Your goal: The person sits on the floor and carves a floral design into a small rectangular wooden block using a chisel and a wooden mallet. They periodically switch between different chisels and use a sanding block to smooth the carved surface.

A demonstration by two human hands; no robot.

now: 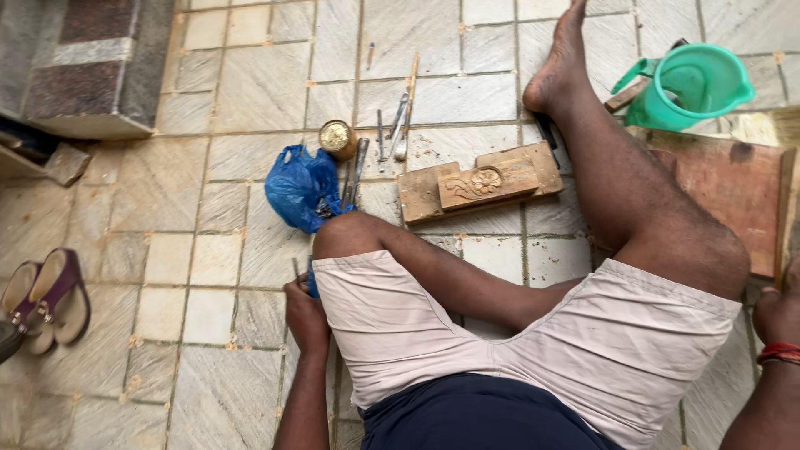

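Note:
I sit on a tiled floor with my legs spread. My left hand (304, 312) rests beside my left thigh, its fingers closed around a small blue-handled tool (310, 282) with a thin metal tip. At the frame's right edge, my right hand (779, 312), a red band at its wrist, lies by the corner of a reddish wooden board (733, 187); its fingers are cut off. Between my legs, a carved wooden block with a flower motif (479, 182) lies on a thicker plank (421, 198).
A blue plastic bag (302, 187), a round gold tin (337, 136) and several metal chisels (400, 117) lie past my left knee. A green plastic jug (696, 83) stands at the far right. Sandals (46, 304) sit at the left, below a stone step (83, 75).

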